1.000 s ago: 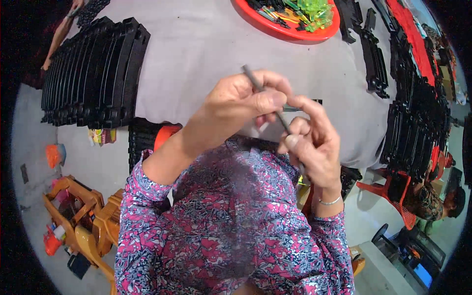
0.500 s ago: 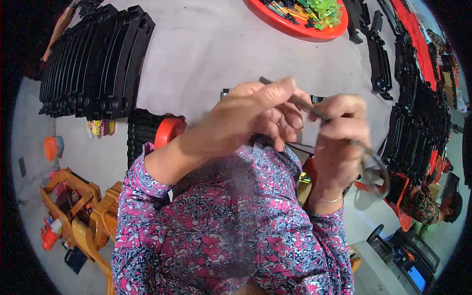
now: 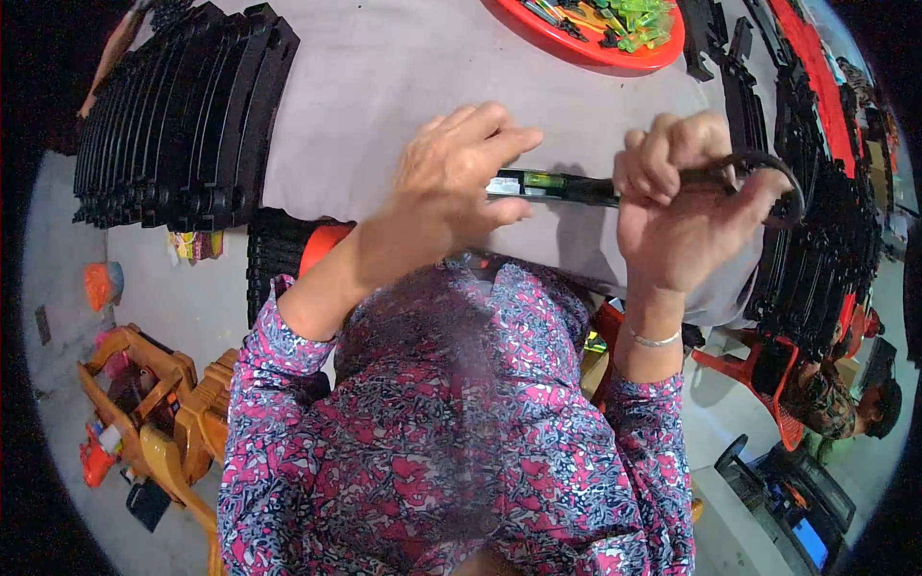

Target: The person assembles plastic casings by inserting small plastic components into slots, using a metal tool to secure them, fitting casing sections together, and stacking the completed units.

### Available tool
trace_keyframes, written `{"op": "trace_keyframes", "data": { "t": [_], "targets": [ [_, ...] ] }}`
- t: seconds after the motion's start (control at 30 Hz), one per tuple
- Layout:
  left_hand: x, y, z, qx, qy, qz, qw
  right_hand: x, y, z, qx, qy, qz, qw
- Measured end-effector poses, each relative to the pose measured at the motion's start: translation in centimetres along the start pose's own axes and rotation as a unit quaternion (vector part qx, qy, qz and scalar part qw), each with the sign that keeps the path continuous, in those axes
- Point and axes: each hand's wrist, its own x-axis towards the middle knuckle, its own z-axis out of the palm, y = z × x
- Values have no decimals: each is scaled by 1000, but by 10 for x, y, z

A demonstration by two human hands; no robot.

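Note:
On the table in front of me lies a narrow black bar (image 3: 586, 189) with a clear yellow-green piece set in it and a pale patch near its left end. My left hand (image 3: 461, 168) is over that end, thumb and fingers apart; whether it touches the bar I cannot tell. At the bar's right end, my right hand (image 3: 687, 197) has its fingers curled round a dark tool with a looped handle (image 3: 789, 206). The palm and fingers hide much of this tool, and its exact kind does not show.
A red round tray (image 3: 615, 60) of clear yellow-green and black small parts stands at the far side. Long black bars (image 3: 192, 125) are stacked at the left, and more black bars (image 3: 802, 240) lie along the right. Beyond the right edge is a red chair (image 3: 759, 379).
My hands have moved apart. The dark tool, earlier slanting between both hands, is now in my right hand only, its loop raised. The black bar between the hands has come into view.

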Motion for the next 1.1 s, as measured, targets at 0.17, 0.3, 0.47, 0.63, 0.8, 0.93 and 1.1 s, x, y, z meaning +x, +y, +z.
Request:
{"op": "trace_keyframes", "data": {
  "t": [0.17, 0.3, 0.47, 0.63, 0.8, 0.93, 1.1],
  "targets": [
    [-3, -8, 4, -11, -107, -7, 994, 8, 20, -4, 65, 13, 21, 998],
    [-3, -7, 6, -16, -97, -10, 995, 10, 28, -7, 87, -4, 25, 996],
    [-3, -8, 8, -7, -89, -6, 996, 11, 28, -9, 13, -33, 32, 999],
    [-3, -7, 8, -5, -81, 0, 997, 9, 34, -11, 95, -23, 45, 994],
    [-4, -10, 9, -2, -80, 4, 997, 4, 32, -7, 50, -60, 79, 994],
    [-3, -10, 13, -17, -56, 2, 998, -1, 29, 1, -21, -80, 78, 994],
    [-1, -11, 12, -14, -57, 2, 998, -3, 33, 9, -92, -64, 82, 990]
  ]
}}
